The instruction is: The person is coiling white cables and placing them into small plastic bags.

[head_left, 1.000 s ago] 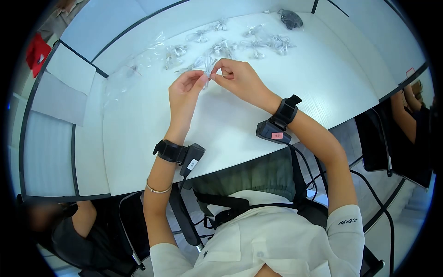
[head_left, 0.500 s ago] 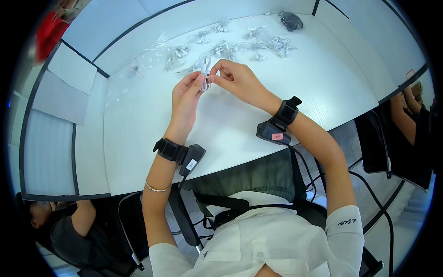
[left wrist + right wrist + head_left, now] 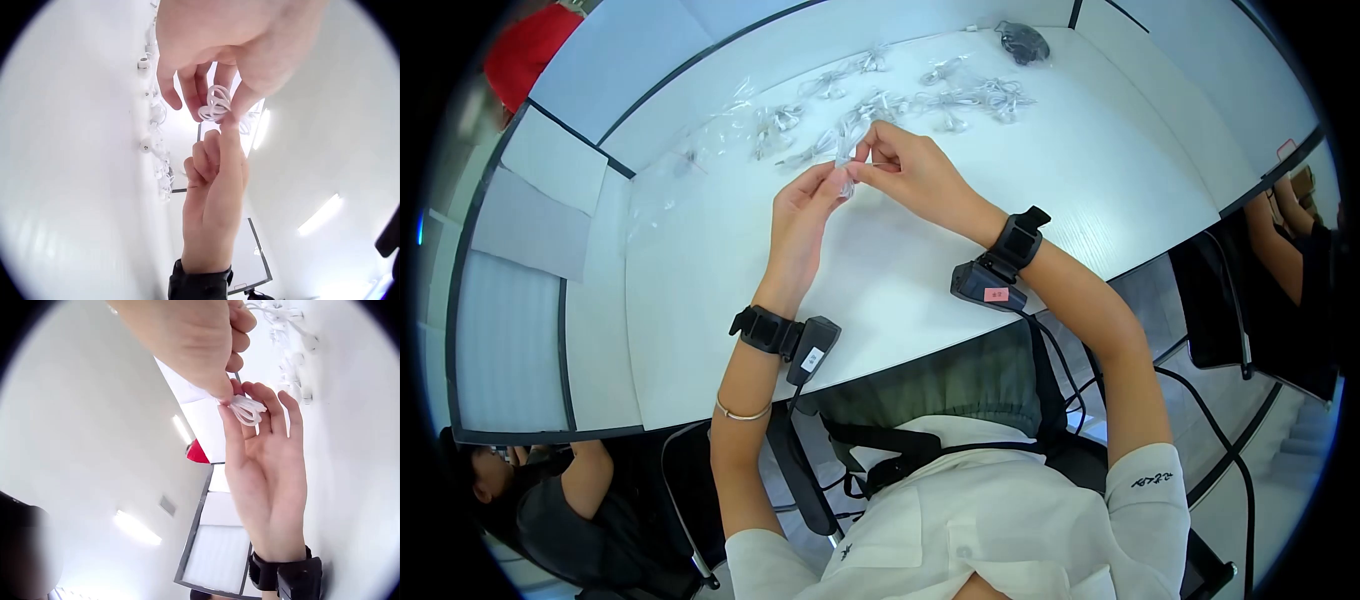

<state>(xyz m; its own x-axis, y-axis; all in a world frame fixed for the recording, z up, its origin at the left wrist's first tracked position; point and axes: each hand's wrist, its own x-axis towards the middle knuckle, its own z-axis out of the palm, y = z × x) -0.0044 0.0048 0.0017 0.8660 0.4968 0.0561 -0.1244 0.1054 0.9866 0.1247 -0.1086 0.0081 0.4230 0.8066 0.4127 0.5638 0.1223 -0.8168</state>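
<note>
In the head view a coiled white cable is held up over the table between both hands. My left hand pinches the bundle around its middle between thumb and fingers. My right hand meets it there from the other side, thumb and index finger pinching at the bundle's waist, the other fingers curled in. Cable loops fan out beneath the left fingers in the left wrist view. From the right wrist, loops show between the two thumbs; what exactly the right fingertips pinch is hidden.
Several more white cable bundles lie along the back of the white table. A black bundle in clear plastic sits at the back right corner, and clear plastic bags lie at the left. Low partitions border the table.
The cable bundle has tipped and turned slightly within the fingers, its loops first spread, then narrower. Both hands have stayed almost in place, still pinching the bundle.
</note>
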